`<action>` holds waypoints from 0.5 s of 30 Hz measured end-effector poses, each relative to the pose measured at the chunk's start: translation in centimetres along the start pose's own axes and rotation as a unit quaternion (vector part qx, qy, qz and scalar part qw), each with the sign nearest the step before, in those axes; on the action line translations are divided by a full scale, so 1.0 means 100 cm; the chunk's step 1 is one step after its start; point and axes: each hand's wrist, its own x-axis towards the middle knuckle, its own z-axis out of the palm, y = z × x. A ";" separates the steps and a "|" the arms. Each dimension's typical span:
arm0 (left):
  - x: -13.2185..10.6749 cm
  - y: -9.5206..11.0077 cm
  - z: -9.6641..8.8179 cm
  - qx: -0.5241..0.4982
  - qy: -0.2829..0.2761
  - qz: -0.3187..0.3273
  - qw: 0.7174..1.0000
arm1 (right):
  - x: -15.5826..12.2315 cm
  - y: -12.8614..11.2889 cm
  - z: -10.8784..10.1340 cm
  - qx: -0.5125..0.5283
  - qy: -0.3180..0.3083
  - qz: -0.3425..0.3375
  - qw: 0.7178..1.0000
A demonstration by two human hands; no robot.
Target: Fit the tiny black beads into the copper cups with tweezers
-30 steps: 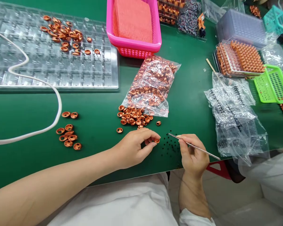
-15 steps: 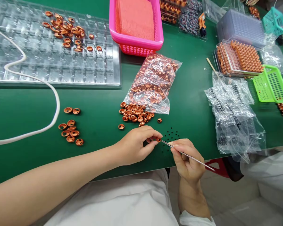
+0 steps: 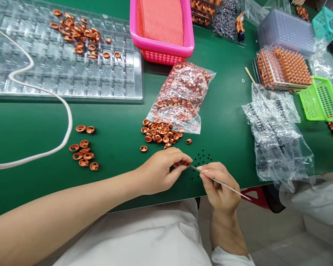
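My left hand [image 3: 161,170] pinches a small copper ring [image 3: 186,163] between thumb and fingers near the table's front edge. My right hand [image 3: 220,188] grips thin metal tweezers [image 3: 224,183], and their tip touches the ring. Tiny black parts [image 3: 202,159] are scattered on the green mat just behind the tweezers. A loose heap of copper rings [image 3: 161,135] lies beyond my left hand, spilling from a clear bag of rings [image 3: 181,96].
A second cluster of copper rings [image 3: 83,155] lies at the left beside a white cable [image 3: 58,107]. A clear compartment tray [image 3: 44,74] holds more rings. A pink basket [image 3: 162,48], crumpled plastic bags [image 3: 277,136], a green basket [image 3: 320,99] and a rack of orange parts [image 3: 285,68] stand further back.
My right hand moved left and brought the tweezers' tip from above the black parts to the ring in my left hand. The left hand stayed almost still.
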 end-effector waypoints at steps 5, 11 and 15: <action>0.001 0.001 -0.001 0.001 -0.009 -0.003 1.000 | 0.003 0.002 -0.005 -0.011 -0.036 -0.018 0.999; 0.001 0.002 -0.003 0.000 -0.012 -0.008 1.000 | 0.003 0.003 -0.009 -0.023 -0.063 -0.051 0.996; 0.000 -0.001 -0.001 -0.008 0.000 -0.019 1.000 | 0.002 0.001 -0.010 -0.033 -0.079 -0.063 0.994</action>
